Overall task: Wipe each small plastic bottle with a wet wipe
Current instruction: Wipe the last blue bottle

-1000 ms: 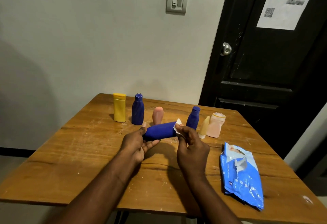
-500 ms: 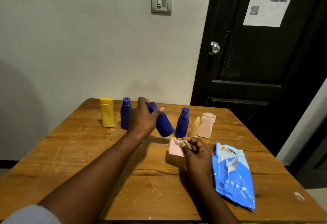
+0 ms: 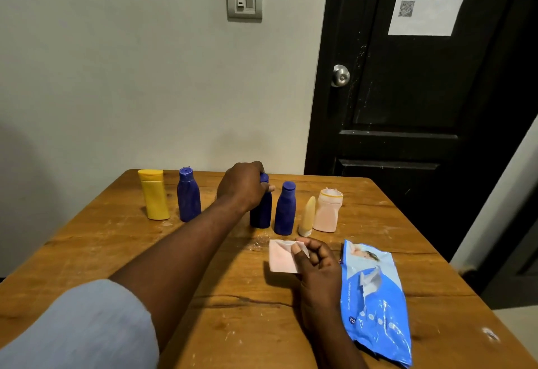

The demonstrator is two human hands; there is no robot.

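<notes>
Where the held blue bottle (image 3: 261,214) stands upright in the row, its base appears to rest on the table (image 3: 116,252), with the left hand (image 3: 243,186) curled over its shoulder and cap in a full grasp. The neighbouring blue bottle (image 3: 286,210) stands just beside it, so loosen the fingers only once the base sits flat, and lift the hand straight up to avoid tipping the neighbour.

The right hand (image 3: 318,258) pinches the wet wipe (image 3: 281,256) between thumb and fingertips, low over the table in front of the row. Refold it to a fresh face before the next bottle.

Further along the row stand the cream bottle (image 3: 308,217) and pink bottle (image 3: 327,210). On the other side are the far blue bottle (image 3: 188,195) and yellow bottle (image 3: 154,194). The wipe pack (image 3: 374,296) lies beside the right hand, within reach for a replacement.
</notes>
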